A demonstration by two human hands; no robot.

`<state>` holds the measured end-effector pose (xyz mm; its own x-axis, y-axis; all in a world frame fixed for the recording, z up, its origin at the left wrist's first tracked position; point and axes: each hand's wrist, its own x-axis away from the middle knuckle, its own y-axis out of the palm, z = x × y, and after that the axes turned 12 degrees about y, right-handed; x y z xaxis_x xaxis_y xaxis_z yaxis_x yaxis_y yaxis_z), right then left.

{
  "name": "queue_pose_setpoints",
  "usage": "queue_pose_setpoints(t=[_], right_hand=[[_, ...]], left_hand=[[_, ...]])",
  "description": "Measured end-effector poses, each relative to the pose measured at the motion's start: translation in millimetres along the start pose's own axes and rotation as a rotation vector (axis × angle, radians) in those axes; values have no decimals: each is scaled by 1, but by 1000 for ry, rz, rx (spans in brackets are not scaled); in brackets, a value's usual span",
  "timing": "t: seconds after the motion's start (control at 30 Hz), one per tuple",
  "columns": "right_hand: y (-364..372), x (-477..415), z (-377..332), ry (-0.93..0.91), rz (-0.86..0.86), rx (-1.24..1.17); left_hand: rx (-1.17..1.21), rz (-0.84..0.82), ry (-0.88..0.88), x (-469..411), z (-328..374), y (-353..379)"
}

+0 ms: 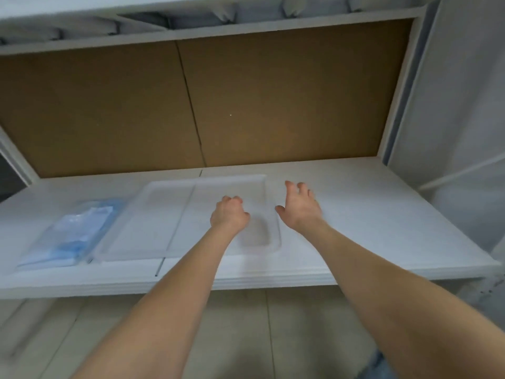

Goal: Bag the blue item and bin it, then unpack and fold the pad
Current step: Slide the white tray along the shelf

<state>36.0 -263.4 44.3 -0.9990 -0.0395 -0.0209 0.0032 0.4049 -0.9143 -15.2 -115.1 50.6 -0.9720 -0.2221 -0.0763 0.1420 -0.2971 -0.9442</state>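
A clear plastic tray [153, 231] with moulded compartments lies in the middle of the white table [369, 228]. To its left lies a blue item in clear plastic wrapping [73, 236]. My left hand [229, 214] hovers over the tray's right part with its fingers curled under, holding nothing that I can see. My right hand [300, 206] is just right of the tray's right edge, fingers spread and relaxed, empty. The picture is blurred by motion.
A brown cardboard panel [191, 105] stands behind the table. White frame bars run above and at both sides. A translucent plastic sheet [464, 132] hangs at the right. Pale floor tiles [246, 337] show below the table's front edge.
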Motion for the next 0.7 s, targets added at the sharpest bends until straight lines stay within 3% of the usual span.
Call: queue_pose_setpoints(t=[0.23, 0.47, 0.7], right_hand=[[47, -43, -22, 112, -189, 9], [64, -58, -25, 92, -149, 142], [40, -71, 20, 282, -107, 106]], left_hand=[[1, -156, -85, -44, -43, 20], [-49, -203, -114, -70, -43, 41], [-93, -177, -150, -81, -40, 38]])
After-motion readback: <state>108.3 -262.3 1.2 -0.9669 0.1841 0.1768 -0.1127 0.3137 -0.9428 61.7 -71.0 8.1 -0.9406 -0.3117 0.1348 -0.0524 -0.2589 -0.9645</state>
